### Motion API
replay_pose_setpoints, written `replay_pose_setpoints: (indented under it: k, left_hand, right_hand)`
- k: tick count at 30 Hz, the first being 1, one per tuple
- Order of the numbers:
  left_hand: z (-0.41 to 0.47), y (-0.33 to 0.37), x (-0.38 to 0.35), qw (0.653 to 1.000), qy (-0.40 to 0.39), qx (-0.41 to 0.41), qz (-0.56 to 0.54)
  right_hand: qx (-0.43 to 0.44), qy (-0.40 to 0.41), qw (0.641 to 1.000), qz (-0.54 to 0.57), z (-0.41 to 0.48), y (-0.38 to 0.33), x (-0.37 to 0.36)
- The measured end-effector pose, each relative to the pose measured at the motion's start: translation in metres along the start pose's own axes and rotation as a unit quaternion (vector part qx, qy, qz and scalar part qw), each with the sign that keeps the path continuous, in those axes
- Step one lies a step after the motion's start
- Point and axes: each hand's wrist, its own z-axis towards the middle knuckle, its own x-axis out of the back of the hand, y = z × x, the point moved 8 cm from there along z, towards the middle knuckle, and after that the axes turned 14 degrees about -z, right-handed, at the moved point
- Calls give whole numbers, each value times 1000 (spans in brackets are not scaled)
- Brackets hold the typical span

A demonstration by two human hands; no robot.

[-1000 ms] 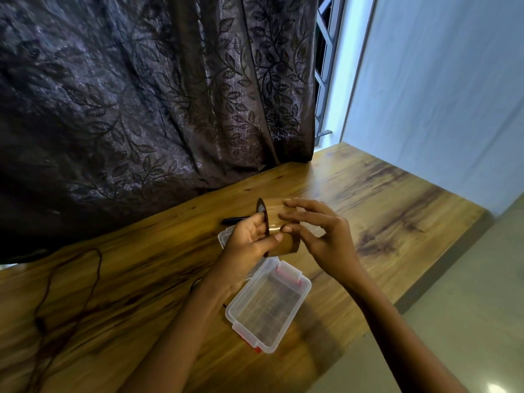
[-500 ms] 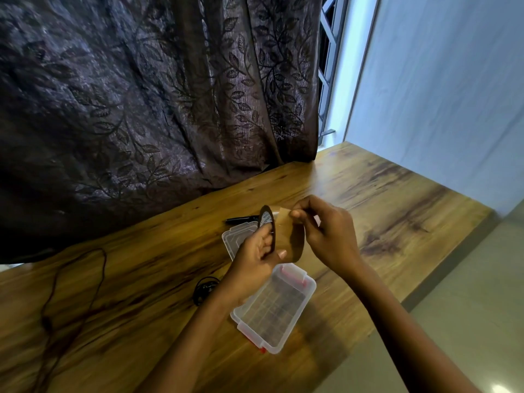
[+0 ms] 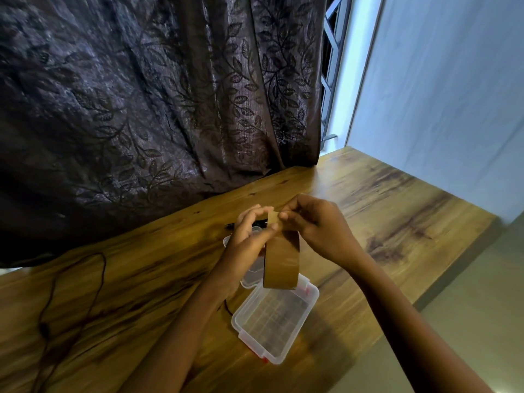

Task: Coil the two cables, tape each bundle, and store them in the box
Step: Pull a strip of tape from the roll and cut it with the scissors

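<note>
A roll of brown packing tape point(image 3: 281, 262) hangs upright above the box, broad band facing me. My left hand point(image 3: 248, 236) grips the roll's upper left side. My right hand point(image 3: 317, 231) pinches the tape's free end at the top of the roll, fingertips touching those of the left. The clear plastic box point(image 3: 295, 333) lies open on the wooden table point(image 3: 382, 211), with nothing in it that I can see. Its lid point(image 3: 251, 275) lies just behind, partly hidden by my left hand. One loose black cable point(image 3: 54, 290) sprawls at the far left. A bit of a second black cable point(image 3: 226, 306) shows under my left forearm.
A black pen-like object point(image 3: 231, 226) lies behind my left hand near the dark leaf-patterned curtain point(image 3: 156, 109). The table's right edge point(image 3: 442, 282) drops to a grey floor. A pale wall stands at the right.
Both hands lifted and turned the tape roll, so its broad brown band now faces me. My right fingers shifted to pinch the tape's end at the top. The small coiled cable is now hidden by my forearm.
</note>
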Motion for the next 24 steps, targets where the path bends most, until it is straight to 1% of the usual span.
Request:
replay_pose_setpoints:
  k: [2,5,8,12,15,18,20,22,24]
  left_hand:
    - [2,0,-4,1000,-16,15,-7]
    - [3,6,-3,1000,-3,-22,-1]
    - [4,10,0,998,26,-51,-34]
    - [11,10,4,996,48,-61,-36]
    - [15,9,8,995,66,-64,-32]
    - [18,6,15,994,84,-69,-19]
    - [20,2,22,993,99,-62,-6]
    - [21,-3,28,993,108,-49,-3]
    - [22,-6,31,993,110,-41,0]
  right_hand:
    - [15,-34,999,6,3,-4,-3]
    - [23,-81,996,-3,7,-4,-10]
    - [19,-73,997,26,12,-1,-9]
    - [15,-80,995,52,20,1,-11]
    - [6,-126,986,107,26,8,-22]
    - [-8,-194,961,198,27,11,-30]
    - [-18,-219,949,227,29,12,-33]
    - [-50,-177,961,208,38,29,-37]
    - [-98,-107,980,135,49,60,-46]
